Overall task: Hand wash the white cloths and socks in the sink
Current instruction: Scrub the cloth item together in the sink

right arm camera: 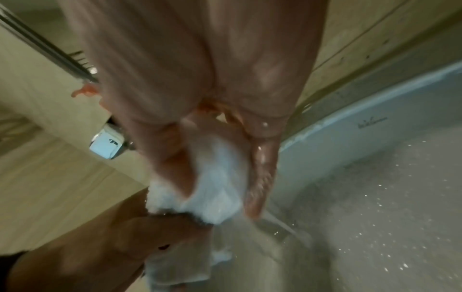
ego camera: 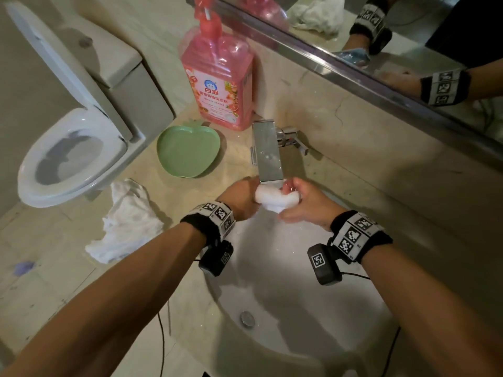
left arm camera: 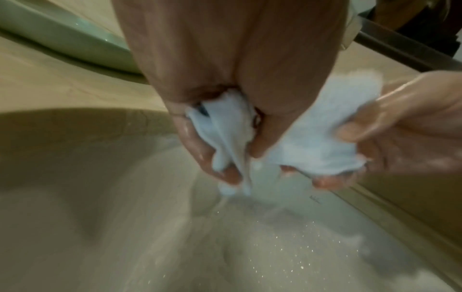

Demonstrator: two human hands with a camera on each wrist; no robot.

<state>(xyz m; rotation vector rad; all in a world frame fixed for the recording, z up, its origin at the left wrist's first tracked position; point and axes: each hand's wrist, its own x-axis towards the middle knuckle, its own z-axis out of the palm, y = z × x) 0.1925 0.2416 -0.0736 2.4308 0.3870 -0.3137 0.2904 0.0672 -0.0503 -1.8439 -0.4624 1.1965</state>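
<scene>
A wet white cloth (ego camera: 275, 200) is bunched between both hands under the chrome faucet (ego camera: 268, 153), above the back of the white sink (ego camera: 294, 308). My left hand (ego camera: 242, 198) grips its left end; in the left wrist view the cloth (left arm camera: 225, 138) hangs out below the curled fingers. My right hand (ego camera: 304, 204) grips the right end, thumb and fingers closed round the cloth (right arm camera: 217, 183). Water runs off the cloth into the basin. A second white cloth (ego camera: 128, 221) lies crumpled on the counter to the left.
A pink detergent pump bottle (ego camera: 217, 80) stands behind a green apple-shaped dish (ego camera: 187, 151) on the beige counter (ego camera: 54, 268). A toilet (ego camera: 70, 148) with its lid up is at the left. A mirror (ego camera: 381, 36) runs along the back wall.
</scene>
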